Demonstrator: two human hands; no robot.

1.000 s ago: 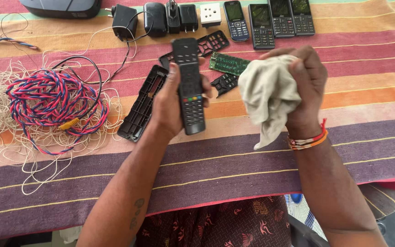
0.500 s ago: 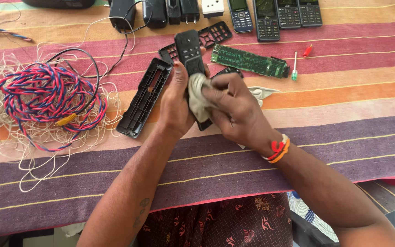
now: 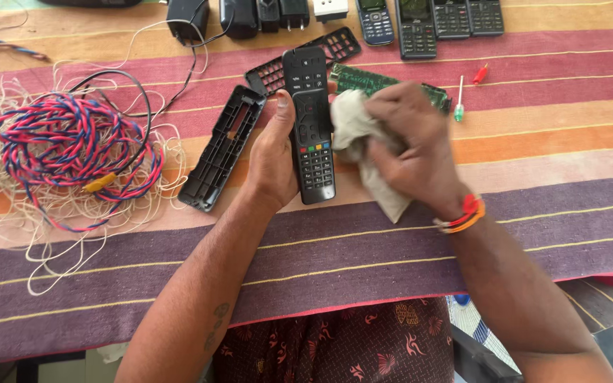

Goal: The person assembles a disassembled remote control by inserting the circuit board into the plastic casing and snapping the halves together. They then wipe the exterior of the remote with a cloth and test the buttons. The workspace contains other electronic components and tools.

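My left hand holds a long black remote control face up, thumb along its left edge. My right hand grips a crumpled beige cloth pressed against the remote's right side. A tail of the cloth hangs down towards the striped table cover. A green circuit board lies just behind my right hand, partly hidden by it.
A black remote back shell lies left of my left hand, a keypad frame behind the remote. A red-and-blue wire coil on pale string sits far left. Chargers, several phones and two small screwdrivers line the back.
One second ago my right hand held the cloth away from the remote. It then came onto the remote's face and has now slid to its right side; the remote stays in my left hand.
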